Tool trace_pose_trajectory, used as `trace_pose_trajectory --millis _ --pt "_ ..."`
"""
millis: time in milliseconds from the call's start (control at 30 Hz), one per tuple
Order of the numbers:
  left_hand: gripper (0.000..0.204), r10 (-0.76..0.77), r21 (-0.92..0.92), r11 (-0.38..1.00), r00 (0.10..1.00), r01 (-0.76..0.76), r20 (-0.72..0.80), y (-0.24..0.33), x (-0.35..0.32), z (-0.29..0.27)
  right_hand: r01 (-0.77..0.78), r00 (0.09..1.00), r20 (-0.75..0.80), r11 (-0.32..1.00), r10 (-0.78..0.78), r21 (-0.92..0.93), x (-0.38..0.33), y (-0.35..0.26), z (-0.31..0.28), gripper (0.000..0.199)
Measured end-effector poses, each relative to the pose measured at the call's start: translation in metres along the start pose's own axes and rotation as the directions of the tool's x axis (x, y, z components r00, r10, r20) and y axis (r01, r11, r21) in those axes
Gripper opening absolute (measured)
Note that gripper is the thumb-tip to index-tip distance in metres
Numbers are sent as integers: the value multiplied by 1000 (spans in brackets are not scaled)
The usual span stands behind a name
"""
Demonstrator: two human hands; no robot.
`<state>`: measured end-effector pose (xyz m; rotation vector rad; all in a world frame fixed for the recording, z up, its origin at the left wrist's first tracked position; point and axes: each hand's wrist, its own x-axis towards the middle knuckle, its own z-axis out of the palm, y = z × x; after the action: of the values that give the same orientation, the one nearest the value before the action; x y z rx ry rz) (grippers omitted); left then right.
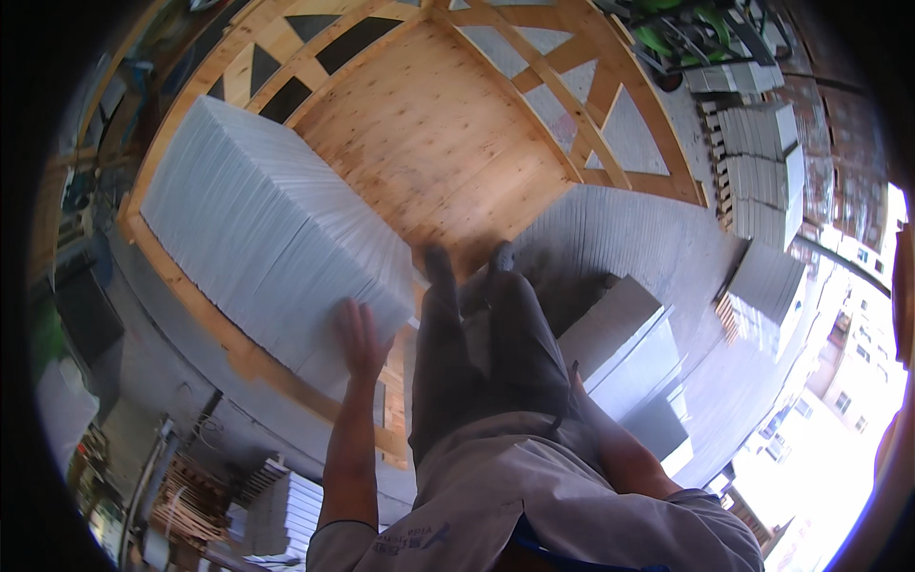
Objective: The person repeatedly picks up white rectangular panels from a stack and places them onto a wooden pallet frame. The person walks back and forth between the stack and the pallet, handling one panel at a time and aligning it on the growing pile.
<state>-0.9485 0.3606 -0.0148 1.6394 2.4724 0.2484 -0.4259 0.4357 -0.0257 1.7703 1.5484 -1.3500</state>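
Grey layered sheets (pixel 267 219) form one long stack, and that stack, the thing being worked on, lies along the left side of the plywood crate (pixel 419 124), our landmark. We see the left hand (pixel 359 343) at the stack's end by the crate's near side, fingers stretched out, slightly apart, seemingly laid on the sheets with nothing gripped. The right hand (pixel 577 378) is low, outside the crate's near right, mostly hidden, near a pale grey block (pixel 620 334); we cannot tell if its fingers are wide, narrow or holding anything. Step in hand, in our judgement: checking or steadying the stack by touch. The next move, we think, calls for flat, even pressure on the end, not a pinch, since the sheets look thin and could slide or chip. Surface: the crate's base is knotty plywood, bare across its middle; slatted lattice walls stand along the crate's far left and right. The wearer's shoes (pixel 500 255) are at the crate's near edge. Room: more panel stacks (pixel 758 143) on pallets beyond the crate's right, green equipment (pixel 658 38) past its far right corner, a timber pile (pixel 186 496) behind its near left, and a bright opening to buildings (pixel 848 391) far off the crate's right.
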Motion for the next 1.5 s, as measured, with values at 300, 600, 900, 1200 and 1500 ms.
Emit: trace_pose_trajectory --millis 300,600,900,1200,1500 --pt "93 -38 -20 999 999 38 13 -2 -3 -5 70 996 87 874 -32 -482 49 -4 -108 30" --pt "80 -207 84 974 976 213 -71 34 -16 -3 86 957 -168 789 -235 -608 182 9 -182 33" --pt "52 -526 -191 851 802 490 -284 103 -10 20 100 969 -178 928 -173 -359 213 -52 -182 28" --pt "48 -634 28 657 572 754 -521 55 68 51 284 915 262 950 -308 128 159 -176 -76 24" --pt "45 -633 68 660 603 748 -486 54 80 45 -587 586 810 670 -36 455 121 -336 82 71"
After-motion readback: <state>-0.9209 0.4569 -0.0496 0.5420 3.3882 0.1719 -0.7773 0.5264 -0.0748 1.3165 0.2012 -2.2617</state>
